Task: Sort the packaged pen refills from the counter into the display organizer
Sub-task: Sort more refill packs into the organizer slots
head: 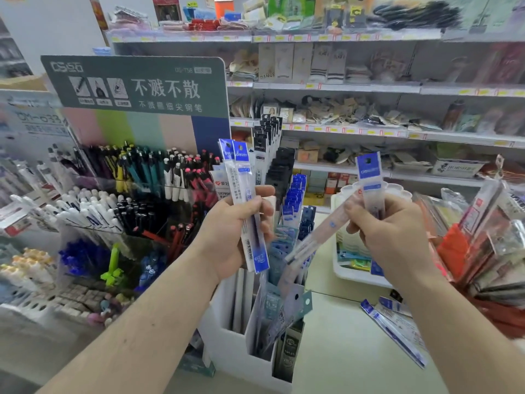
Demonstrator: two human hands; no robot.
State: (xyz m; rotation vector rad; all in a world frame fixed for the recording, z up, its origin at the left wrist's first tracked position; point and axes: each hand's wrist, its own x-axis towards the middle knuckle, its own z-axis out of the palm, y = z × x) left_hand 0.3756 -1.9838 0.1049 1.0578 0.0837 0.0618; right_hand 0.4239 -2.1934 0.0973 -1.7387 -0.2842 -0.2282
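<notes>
Two hands: left hand (233,231), right hand (395,234); one white display organizer (241,356); one pen rack (113,194).

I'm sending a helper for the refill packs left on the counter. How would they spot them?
Start at the white display organizer on the pale counter. Right of it, near the counter's edge, lie the loose refill packs: flat, clear sleeves with blue headers, lying down rather than standing in slots.

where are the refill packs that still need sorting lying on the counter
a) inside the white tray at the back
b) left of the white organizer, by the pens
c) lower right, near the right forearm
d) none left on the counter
c: a few blue-topped refill packs lie flat on the counter at lower right, beside the right forearm, while the left hand and right hand each hold other packs above the white organizer.
</notes>
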